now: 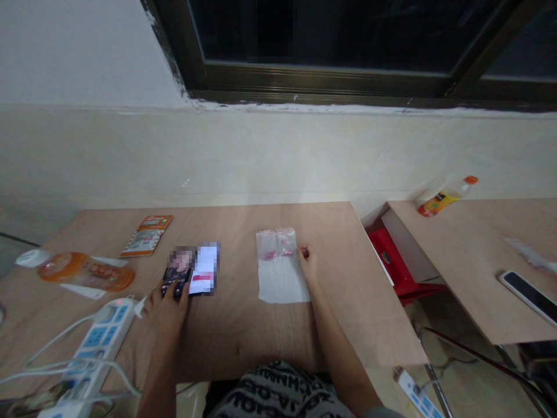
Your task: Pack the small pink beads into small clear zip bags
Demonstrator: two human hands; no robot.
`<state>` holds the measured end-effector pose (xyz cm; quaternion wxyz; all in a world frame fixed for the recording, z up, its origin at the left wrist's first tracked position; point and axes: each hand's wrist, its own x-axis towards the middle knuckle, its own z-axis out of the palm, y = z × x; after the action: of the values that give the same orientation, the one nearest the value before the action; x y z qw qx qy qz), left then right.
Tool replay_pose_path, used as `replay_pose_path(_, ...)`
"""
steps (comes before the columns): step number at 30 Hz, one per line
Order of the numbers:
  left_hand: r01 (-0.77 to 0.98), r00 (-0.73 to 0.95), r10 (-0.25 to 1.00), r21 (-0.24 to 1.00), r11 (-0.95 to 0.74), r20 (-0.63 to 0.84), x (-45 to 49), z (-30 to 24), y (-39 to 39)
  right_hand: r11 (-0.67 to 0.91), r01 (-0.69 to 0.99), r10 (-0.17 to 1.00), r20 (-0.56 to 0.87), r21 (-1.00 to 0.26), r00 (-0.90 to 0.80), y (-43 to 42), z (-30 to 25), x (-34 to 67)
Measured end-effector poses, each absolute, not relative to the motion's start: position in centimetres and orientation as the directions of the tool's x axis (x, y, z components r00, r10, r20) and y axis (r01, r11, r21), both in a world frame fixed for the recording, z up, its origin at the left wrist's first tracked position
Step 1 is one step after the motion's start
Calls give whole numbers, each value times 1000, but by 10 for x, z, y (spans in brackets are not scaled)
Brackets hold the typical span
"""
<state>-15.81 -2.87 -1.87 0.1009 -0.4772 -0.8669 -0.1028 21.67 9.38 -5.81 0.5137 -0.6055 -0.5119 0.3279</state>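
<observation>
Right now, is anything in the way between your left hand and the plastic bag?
Yes. A blurred white rectangular item lies on the wooden table right beside the dark phone under the left hand, so it sits between that hand and the clear plastic bag.

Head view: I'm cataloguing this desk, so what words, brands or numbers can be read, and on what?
Nothing can be read for certain.
Orange bottle: label too blurred.
Yellow bottle: label too small.
Leaflet: print too small.
Phone and white panel: pixelated.
Plastic bag: pink print too blurred.
Power strip: blue markings too small.
Shirt: large letters too warped to quote.
</observation>
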Motion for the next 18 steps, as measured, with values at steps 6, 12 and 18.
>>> replay_pose_path(6, 861, -499, 796, 96, 499, 343, -159, -18, -28, 43, 287, 956, 122, -957, 265, 94, -60, 218)
replay_pose_path(12, 865, -493, 796, 106, 489, 351, -159, -16, -28, 58, 285, 956, 135, -957, 259, 93, -59, 218)
replay_pose_path(18, 865, -496, 801, 109, 490, 333, -160, -18, -28, 58, 286, 957, 135, -957, 257, 93, -58, 217)
